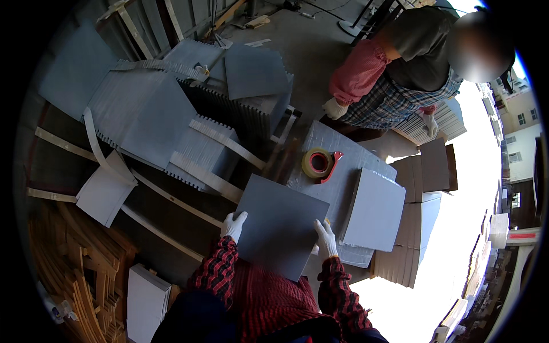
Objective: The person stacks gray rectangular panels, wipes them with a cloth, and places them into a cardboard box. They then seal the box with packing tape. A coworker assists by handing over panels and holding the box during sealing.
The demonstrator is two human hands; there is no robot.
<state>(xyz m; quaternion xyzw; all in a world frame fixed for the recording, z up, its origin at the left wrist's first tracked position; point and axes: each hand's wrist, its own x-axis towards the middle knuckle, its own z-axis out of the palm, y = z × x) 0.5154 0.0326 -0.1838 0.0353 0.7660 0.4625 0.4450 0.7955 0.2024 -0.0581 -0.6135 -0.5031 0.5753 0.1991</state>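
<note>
A dark grey square panel [280,223] is held in front of my body, tilted, by its two side edges. My left hand [233,226], in a white glove, grips its left edge with the thumb on the upper face. On the opposite edge, my gloved right hand [326,239] is closed the same way; its fingers beneath are mostly hidden. Just beyond the panel, a tape dispenser [333,167] with a red frame and yellowish roll lies on the plastic-covered work surface [323,140]. Right of my right hand sits a light grey stack of panels [374,208].
Grey panels [151,108] stand in tight rows on wooden slats [171,200] to the left. Curved wooden pieces [80,274] pile up at lower left. A co-worker [400,68] in gloves bends at far right, near brown cartons [400,263] beside the bright ground.
</note>
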